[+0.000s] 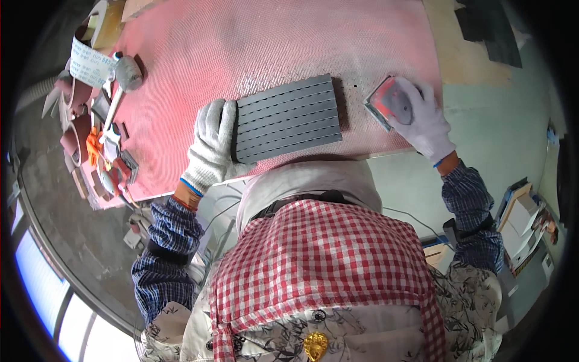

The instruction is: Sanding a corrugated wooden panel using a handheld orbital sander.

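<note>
A dark grey rectangular panel (288,119) with several parallel grooves lies slightly tilted on the pink textured mat. At its left end, my gloved left hand (212,136) grips the edge, fingers together on the near side of the panel's end; the thumb is hidden. To the right of the panel, apart from it, my gloved right hand (424,117) is wrapped over a red and grey sanding block (391,102) with a dark, flat base. The block's base stands tilted, its edge showing toward the panel.
Grey dust and specks cover the pink mat (289,36). At the left lie a mallet (128,73), rolls of abrasive paper (78,133), an orange item (93,145) and several small tools. Dark sheets (503,42) rest at the far right. Papers (520,217) stand low on the right.
</note>
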`<state>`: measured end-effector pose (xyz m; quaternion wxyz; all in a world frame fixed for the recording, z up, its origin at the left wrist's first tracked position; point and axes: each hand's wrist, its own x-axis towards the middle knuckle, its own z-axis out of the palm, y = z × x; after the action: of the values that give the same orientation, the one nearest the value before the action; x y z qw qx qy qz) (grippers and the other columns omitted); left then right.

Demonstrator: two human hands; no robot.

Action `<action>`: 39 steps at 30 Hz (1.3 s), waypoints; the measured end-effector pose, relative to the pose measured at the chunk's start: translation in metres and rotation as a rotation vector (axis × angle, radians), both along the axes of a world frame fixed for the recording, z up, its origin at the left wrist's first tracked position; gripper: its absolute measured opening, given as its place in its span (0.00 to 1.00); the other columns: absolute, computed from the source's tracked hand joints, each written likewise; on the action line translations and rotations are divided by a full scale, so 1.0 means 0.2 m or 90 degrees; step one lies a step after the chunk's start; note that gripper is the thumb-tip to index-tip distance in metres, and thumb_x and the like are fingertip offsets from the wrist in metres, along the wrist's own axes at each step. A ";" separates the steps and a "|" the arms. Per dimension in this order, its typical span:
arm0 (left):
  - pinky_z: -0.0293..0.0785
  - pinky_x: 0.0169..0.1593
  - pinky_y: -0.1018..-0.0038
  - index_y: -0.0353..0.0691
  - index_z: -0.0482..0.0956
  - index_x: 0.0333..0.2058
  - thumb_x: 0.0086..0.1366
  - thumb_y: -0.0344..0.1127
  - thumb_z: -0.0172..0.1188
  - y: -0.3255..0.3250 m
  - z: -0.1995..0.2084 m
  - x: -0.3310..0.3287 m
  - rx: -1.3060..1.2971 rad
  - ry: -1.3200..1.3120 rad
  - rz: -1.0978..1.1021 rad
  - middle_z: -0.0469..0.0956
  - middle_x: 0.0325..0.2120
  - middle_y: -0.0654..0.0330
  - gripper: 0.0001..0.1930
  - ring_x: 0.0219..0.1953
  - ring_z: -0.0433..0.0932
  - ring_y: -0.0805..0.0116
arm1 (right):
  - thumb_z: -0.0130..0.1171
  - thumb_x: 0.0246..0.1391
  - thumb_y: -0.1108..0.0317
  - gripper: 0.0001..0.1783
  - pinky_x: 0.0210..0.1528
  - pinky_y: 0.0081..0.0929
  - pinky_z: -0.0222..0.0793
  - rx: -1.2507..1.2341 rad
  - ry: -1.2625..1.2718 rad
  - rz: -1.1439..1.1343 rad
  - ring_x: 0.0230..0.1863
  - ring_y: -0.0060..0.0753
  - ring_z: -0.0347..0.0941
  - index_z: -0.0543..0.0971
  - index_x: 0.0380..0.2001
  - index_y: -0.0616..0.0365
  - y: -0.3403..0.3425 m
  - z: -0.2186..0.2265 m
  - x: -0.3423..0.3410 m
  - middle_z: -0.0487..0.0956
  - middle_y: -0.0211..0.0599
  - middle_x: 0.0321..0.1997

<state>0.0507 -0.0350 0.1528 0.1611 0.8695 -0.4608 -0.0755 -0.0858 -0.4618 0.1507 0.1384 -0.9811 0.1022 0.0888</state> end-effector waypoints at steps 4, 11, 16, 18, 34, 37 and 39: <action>0.61 0.68 0.44 0.32 0.51 0.72 0.36 0.54 0.79 -0.01 -0.03 -0.02 -0.022 -0.013 -0.013 0.61 0.63 0.36 0.67 0.65 0.62 0.32 | 0.74 0.46 0.56 0.47 0.55 0.48 0.78 0.012 -0.037 -0.095 0.57 0.57 0.75 0.65 0.70 0.33 0.08 0.02 -0.07 0.71 0.45 0.60; 0.60 0.67 0.42 0.31 0.53 0.70 0.33 0.54 0.80 -0.05 -0.02 -0.08 -0.014 -0.020 0.003 0.60 0.63 0.36 0.67 0.65 0.61 0.33 | 0.74 0.46 0.51 0.45 0.55 0.43 0.79 0.037 -0.219 -0.369 0.53 0.59 0.79 0.68 0.69 0.36 0.47 0.44 0.01 0.73 0.55 0.58; 0.61 0.66 0.42 0.31 0.56 0.69 0.35 0.55 0.80 -0.06 -0.04 -0.10 -0.059 -0.042 -0.017 0.61 0.62 0.37 0.65 0.63 0.62 0.33 | 0.65 0.54 0.39 0.43 0.47 0.51 0.78 0.032 -0.196 -0.301 0.45 0.61 0.80 0.69 0.69 0.43 0.73 0.55 0.21 0.74 0.60 0.53; 0.61 0.66 0.42 0.31 0.57 0.69 0.35 0.55 0.79 -0.07 -0.05 -0.10 -0.076 -0.051 -0.034 0.62 0.61 0.37 0.64 0.63 0.62 0.33 | 0.64 0.55 0.40 0.41 0.45 0.51 0.78 -0.013 -0.245 -0.298 0.43 0.60 0.80 0.70 0.69 0.43 0.76 0.44 0.26 0.74 0.61 0.52; 0.60 0.67 0.43 0.32 0.57 0.68 0.36 0.56 0.79 -0.04 -0.07 -0.07 -0.069 -0.040 -0.010 0.61 0.61 0.39 0.63 0.64 0.62 0.35 | 0.67 0.54 0.49 0.35 0.46 0.43 0.82 -0.042 -0.273 -0.274 0.45 0.56 0.83 0.72 0.65 0.38 0.88 0.39 0.37 0.75 0.57 0.54; 0.61 0.67 0.43 0.32 0.57 0.68 0.36 0.56 0.79 -0.04 -0.06 -0.06 -0.065 -0.031 -0.009 0.61 0.61 0.40 0.64 0.64 0.62 0.35 | 0.66 0.56 0.48 0.34 0.44 0.44 0.81 -0.091 -0.288 -0.172 0.41 0.54 0.84 0.72 0.65 0.41 0.96 0.39 0.38 0.75 0.59 0.52; 0.61 0.67 0.42 0.32 0.56 0.68 0.36 0.56 0.79 -0.04 -0.06 -0.05 -0.069 -0.034 -0.012 0.61 0.61 0.40 0.64 0.64 0.62 0.36 | 0.66 0.56 0.47 0.35 0.46 0.45 0.81 -0.041 -0.268 -0.206 0.42 0.54 0.84 0.71 0.66 0.40 0.91 0.41 0.36 0.75 0.58 0.53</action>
<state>0.0404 -0.0423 0.1417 0.1950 0.8568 -0.4765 -0.0286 -0.0130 -0.2807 0.2330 0.1374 -0.9528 0.2291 -0.1440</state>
